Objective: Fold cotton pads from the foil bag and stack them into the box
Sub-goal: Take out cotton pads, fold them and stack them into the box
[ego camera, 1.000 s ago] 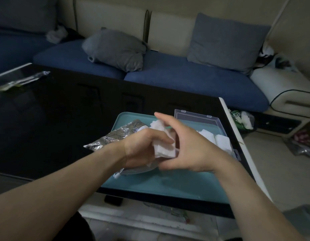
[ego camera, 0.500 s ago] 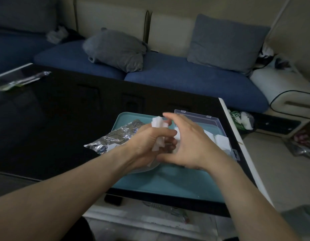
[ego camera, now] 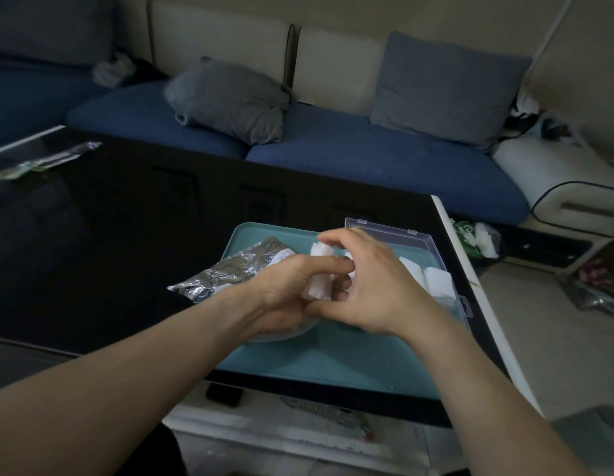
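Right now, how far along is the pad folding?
Done: a few folded pads already sit in the clear box. In hand: both the left hand and right hand hold one cotton pad mid-fold. Left: boxing it; the foil bag lies open beside them, contents unseen.

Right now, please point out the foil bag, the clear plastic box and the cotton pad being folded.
foil bag (ego camera: pixel 226 273): head view, crinkled silver middle.
clear plastic box (ego camera: pixel 384 228): head view, raised lid.
cotton pad (ego camera: pixel 320 286): head view, white part between the hands.

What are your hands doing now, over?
Both hands pinching one folded cotton pad. Box open, pads inside. Foil bag beside. Nothing blocking.
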The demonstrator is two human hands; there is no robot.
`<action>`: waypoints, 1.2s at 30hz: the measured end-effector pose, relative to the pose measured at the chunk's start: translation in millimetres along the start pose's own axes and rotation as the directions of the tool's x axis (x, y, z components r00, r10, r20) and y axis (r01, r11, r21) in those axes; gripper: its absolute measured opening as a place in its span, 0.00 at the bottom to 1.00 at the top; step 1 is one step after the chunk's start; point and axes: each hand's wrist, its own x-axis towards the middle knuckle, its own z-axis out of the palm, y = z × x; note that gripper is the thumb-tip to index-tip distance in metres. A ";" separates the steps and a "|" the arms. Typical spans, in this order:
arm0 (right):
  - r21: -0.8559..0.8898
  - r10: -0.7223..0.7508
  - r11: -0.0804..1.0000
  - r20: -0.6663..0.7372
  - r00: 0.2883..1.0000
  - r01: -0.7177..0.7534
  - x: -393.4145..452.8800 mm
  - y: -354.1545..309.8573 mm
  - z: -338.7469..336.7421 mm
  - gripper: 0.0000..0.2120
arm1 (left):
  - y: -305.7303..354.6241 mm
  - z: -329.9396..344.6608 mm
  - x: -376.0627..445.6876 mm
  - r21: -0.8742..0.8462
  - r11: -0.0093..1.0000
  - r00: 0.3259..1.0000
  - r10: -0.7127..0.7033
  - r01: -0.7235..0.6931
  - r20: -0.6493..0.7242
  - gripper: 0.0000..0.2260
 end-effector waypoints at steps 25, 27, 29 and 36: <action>0.007 -0.035 0.999 -0.040 0.999 0.035 6.5 -0.3 11.3 0.31 | 3.1 -12.0 -3.0 0.236 0.960 0.989 0.148 -0.147 0.016 0.09; -0.037 0.014 0.999 0.008 1.000 -0.014 6.4 -1.3 12.2 0.39 | 2.4 -12.9 -3.0 0.294 0.945 0.988 0.155 -0.140 -0.028 0.05; -0.017 -0.001 1.000 0.010 1.000 0.001 6.0 -2.2 15.0 0.40 | 1.2 -13.5 -1.9 0.309 0.942 0.982 0.164 -0.128 -0.094 0.07; -0.137 0.059 0.989 0.001 0.998 -0.059 7.4 -2.3 11.4 0.43 | -0.2 -10.4 1.7 0.169 0.980 0.986 0.122 -0.101 -0.118 0.17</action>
